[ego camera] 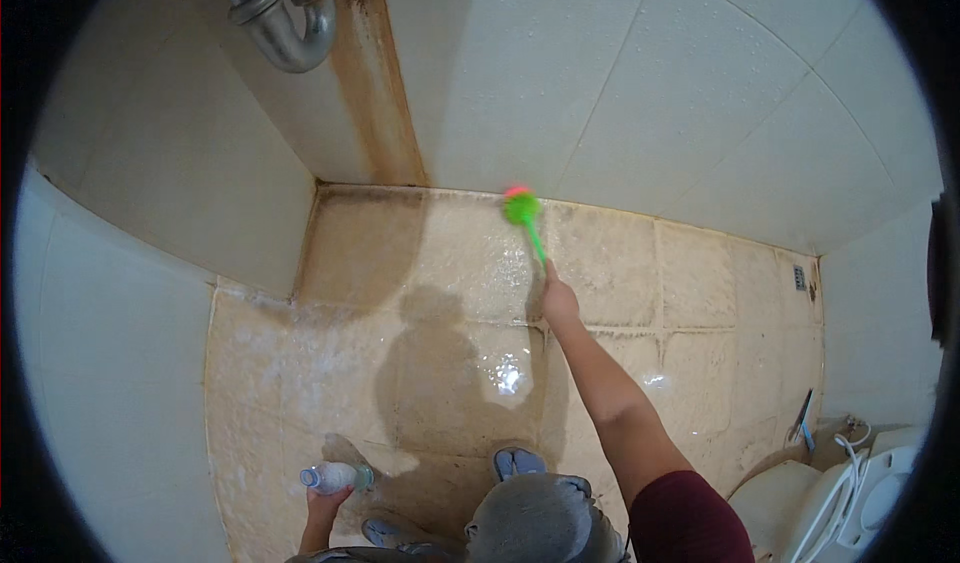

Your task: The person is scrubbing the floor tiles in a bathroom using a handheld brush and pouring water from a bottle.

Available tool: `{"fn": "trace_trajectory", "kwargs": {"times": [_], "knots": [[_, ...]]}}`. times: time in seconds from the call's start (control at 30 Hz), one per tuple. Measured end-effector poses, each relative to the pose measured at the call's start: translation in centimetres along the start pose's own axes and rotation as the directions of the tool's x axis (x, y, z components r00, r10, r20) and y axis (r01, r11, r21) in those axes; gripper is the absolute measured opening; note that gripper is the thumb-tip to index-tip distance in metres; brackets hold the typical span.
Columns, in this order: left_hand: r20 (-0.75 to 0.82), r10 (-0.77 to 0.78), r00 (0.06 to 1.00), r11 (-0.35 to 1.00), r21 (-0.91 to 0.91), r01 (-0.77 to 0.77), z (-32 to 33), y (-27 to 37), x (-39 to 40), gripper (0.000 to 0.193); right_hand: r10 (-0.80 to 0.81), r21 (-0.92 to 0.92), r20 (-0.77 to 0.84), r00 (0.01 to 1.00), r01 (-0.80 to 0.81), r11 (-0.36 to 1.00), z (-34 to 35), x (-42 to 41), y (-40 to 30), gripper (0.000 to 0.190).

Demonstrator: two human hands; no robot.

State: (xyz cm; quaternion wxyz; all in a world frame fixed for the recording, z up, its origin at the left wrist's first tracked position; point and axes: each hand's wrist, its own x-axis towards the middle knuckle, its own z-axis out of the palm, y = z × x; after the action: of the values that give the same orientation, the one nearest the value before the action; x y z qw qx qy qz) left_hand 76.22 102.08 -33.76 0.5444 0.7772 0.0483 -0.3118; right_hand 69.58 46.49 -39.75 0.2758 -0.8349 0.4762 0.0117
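My right hand point(559, 299) grips the handle of a green toilet brush point(523, 209) with a pink tip. The brush head is slightly blurred and lies at the seam where the tiled wall meets the floor. Low at the left, my left hand point(327, 501) is closed around a plastic bottle point(336, 478) with a blue cap, white stuff showing inside it. Beneath both hands spreads a beige tiled floor point(600, 405), wet and shiny, with foamy white patches on the left and dark grime along several joints.
A metal drain trap point(289, 37) hangs at the upper left beside a rust-stained wall strip point(375, 82). On the right are a white toilet point(847, 503), a squeegee-like tool point(804, 422) and a floor drain point(799, 278). My slippers point(517, 462) stand on the wet tiles.
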Motion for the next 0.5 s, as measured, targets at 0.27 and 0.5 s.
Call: {"fn": "trace_trajectory", "kwargs": {"times": [0.27,0.5], "knots": [[0.052,0.003,0.999,0.999,-0.032,-0.002,0.3,0.6,1.9,0.061,-0.447,0.111,0.431,0.784,0.446,0.888,4.0,-13.1,3.9,0.041],[0.115,0.181,0.977,0.983,-0.043,-0.178,-0.3,-0.3,3.8,0.059,-0.041,-0.063,0.251,0.967,0.059,0.996,-1.7,-11.3,4.5,0.045]]}}
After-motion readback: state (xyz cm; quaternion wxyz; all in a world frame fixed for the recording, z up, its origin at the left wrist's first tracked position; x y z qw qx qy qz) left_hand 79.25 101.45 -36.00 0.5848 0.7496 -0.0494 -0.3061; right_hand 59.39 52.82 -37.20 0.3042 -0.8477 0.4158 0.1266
